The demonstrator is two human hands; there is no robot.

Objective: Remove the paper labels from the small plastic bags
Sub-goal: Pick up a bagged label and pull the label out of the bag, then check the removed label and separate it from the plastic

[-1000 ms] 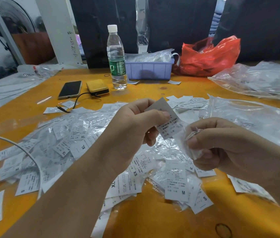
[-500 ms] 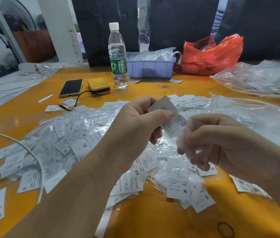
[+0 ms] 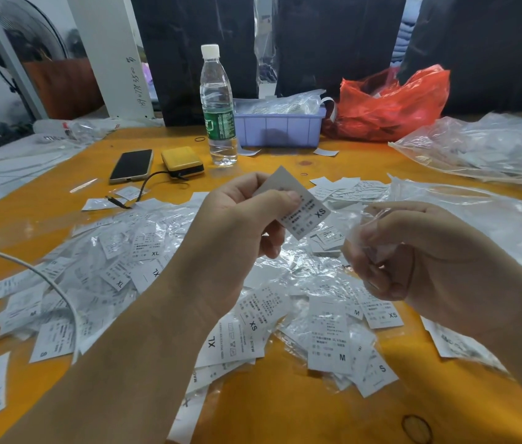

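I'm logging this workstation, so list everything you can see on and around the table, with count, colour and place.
table: one, orange, under everything
pile of labels and small bags: too many to count, white and clear, centre and left
water bottle: one, clear with green wrap, far centre
phone: one, black, far left
power bank: one, yellow, beside phone
tray: one, lilac, behind bottle
red bag: one, far right
big clear bags: at least two, right side
fan: one, black, top left
label: one, white, marked XS, pinched in left hand
small bag: one, clear, crumpled in right hand
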